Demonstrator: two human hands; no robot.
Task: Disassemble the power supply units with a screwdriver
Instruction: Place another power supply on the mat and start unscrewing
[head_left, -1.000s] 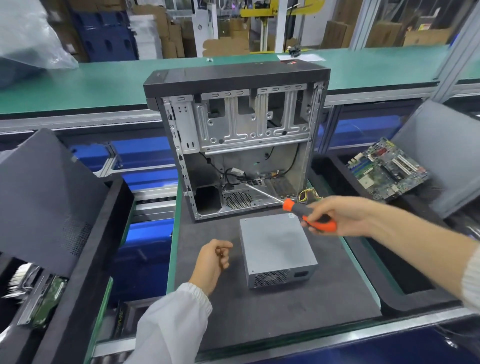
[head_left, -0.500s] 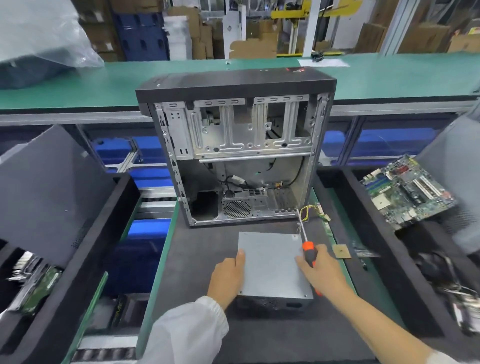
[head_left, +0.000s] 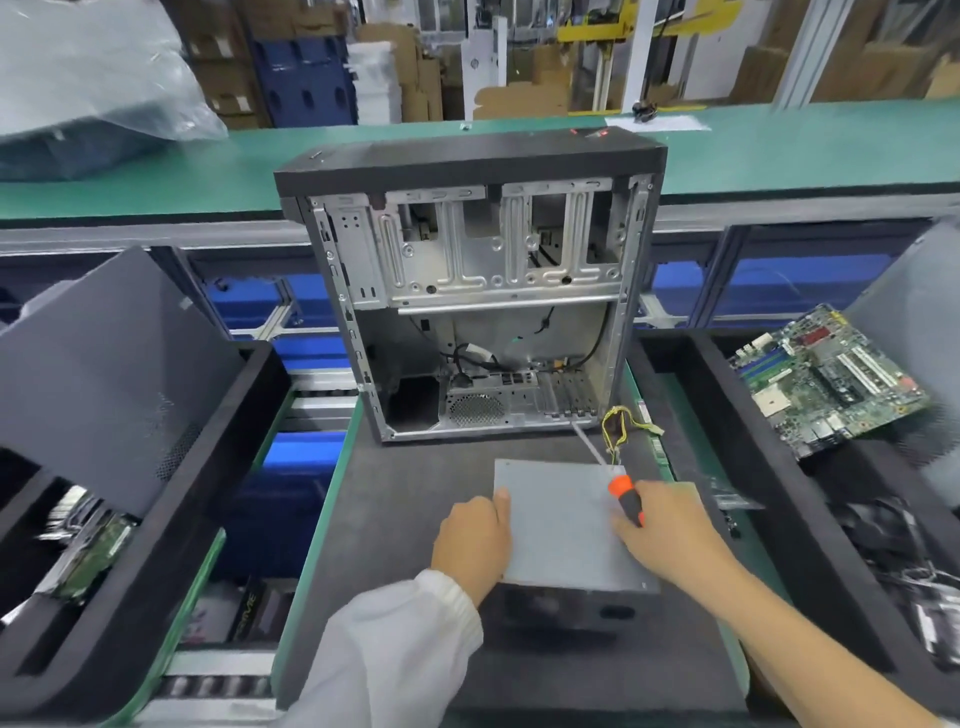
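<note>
A grey metal power supply unit lies flat on the dark foam mat, in front of the opened computer case. My left hand presses against the unit's left side. My right hand rests on its right side and holds an orange-and-black screwdriver, whose shaft points up and left toward the case. Yellow wires trail from the unit's far right corner.
A black tray on the right holds a green motherboard and a grey side panel. A black tray on the left holds a grey panel and parts. A green conveyor runs behind the case.
My right hand came down from beside the case to the unit's right side with the screwdriver. My left hand moved from the mat onto the unit's left side.
</note>
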